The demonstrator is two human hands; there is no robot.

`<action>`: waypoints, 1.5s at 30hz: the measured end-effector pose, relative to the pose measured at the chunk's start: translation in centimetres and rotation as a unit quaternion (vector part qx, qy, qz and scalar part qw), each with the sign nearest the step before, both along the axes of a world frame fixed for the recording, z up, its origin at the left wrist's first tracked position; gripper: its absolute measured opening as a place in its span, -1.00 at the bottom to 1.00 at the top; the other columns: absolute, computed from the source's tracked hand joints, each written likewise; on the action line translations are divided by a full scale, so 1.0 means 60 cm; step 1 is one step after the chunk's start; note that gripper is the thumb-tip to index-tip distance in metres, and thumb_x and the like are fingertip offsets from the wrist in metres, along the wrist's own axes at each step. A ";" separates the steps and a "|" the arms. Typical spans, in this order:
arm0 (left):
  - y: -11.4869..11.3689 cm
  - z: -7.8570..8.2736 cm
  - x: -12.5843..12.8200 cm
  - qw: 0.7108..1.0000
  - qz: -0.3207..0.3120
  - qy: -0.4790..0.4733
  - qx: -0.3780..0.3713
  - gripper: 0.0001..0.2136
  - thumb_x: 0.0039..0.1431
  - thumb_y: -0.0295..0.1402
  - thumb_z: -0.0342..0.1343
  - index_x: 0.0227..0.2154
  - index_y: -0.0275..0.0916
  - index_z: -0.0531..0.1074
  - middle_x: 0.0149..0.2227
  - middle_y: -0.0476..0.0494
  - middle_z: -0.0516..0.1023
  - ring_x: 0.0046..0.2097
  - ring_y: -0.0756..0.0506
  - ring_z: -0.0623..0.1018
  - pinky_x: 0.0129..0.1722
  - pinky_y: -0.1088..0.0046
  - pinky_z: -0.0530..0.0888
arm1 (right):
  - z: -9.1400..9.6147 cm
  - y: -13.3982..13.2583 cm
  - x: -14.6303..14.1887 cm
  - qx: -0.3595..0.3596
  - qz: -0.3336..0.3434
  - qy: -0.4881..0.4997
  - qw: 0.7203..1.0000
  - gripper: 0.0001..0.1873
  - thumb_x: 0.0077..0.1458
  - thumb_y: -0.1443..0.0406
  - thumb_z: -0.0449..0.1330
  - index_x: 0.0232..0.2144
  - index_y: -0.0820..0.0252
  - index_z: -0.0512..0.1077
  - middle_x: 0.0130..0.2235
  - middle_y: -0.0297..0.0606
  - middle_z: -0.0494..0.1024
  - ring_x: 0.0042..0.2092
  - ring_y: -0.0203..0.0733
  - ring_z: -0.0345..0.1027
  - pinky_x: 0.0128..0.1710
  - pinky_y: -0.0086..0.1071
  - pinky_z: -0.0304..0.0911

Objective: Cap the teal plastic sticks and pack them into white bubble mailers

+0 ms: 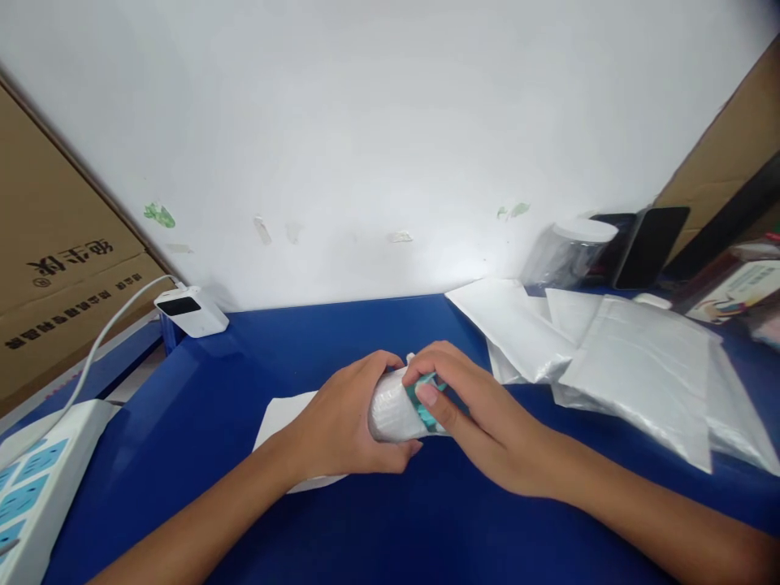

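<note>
My left hand is wrapped around a small roll in white bubble wrap, held just above the blue table. My right hand grips the roll's right end, thumb pressed on a teal part that shows through the wrap. Both hands are closed on this bundle. A flat white sheet or envelope lies on the table under my left hand and wrist, mostly hidden.
A pile of white padded mailers covers the table's right side. Behind it stand a clear jar and a dark phone. At left lie a white power strip, a white charger and a cardboard box.
</note>
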State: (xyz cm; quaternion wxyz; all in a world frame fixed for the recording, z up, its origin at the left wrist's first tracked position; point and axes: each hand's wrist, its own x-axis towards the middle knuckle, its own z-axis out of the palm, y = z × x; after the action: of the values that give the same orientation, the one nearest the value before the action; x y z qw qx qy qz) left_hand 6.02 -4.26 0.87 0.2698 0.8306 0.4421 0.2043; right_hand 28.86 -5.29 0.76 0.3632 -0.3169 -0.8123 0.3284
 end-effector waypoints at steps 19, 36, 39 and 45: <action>-0.029 0.037 0.007 0.957 0.080 -0.259 -0.105 -0.61 0.30 -0.03 0.25 0.04 -0.09 0.38 -0.09 -0.13 0.56 -0.13 -0.17 0.53 -0.17 0.31 0.52 | 0.012 0.014 -0.004 -0.102 -0.110 0.086 0.985 -0.71 0.38 0.10 0.20 -0.31 0.14 0.50 -0.38 -0.34 0.47 -0.40 -0.29 0.34 -0.51 -0.48 0.31; 0.008 -0.002 0.005 0.935 0.166 -0.298 -0.095 -0.64 0.42 0.02 0.02 -0.19 -0.18 0.49 -0.25 -0.11 0.56 -0.22 -0.15 0.51 -0.21 0.33 0.47 | -0.007 0.020 -0.002 -0.232 -0.023 0.028 0.972 -0.48 0.39 -0.11 0.12 -0.31 0.20 0.51 -0.48 -0.35 0.48 -0.49 -0.30 0.39 -0.57 -0.48 0.31; 0.013 0.000 -0.004 0.939 0.141 -0.291 -0.118 -0.56 0.43 0.08 -0.04 -0.34 -0.19 0.46 -0.34 -0.09 0.52 -0.27 -0.13 0.48 -0.25 0.34 0.47 | 0.003 0.028 0.013 -0.092 -0.122 0.035 0.988 -0.50 0.43 -0.07 0.08 -0.39 0.16 0.45 -0.55 -0.39 0.44 -0.52 -0.28 0.35 -0.54 -0.43 0.28; 0.004 0.007 -0.004 0.975 0.056 -0.212 -0.024 -0.69 0.43 -0.09 0.12 -0.33 -0.20 0.55 -0.32 -0.09 0.53 -0.26 -0.10 0.49 -0.24 0.37 0.42 | 0.043 0.017 0.046 0.200 -0.316 0.082 0.924 -0.54 0.40 0.07 0.20 -0.54 0.07 0.34 -0.64 -0.42 0.31 -0.59 -0.28 0.15 -0.55 -0.36 0.12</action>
State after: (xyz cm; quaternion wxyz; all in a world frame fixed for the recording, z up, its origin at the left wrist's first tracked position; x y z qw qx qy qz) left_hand 5.81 -4.03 1.31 0.3648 0.7358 0.4258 0.3799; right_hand 31.61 -4.30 3.35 0.5692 -0.4503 -0.6860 0.0522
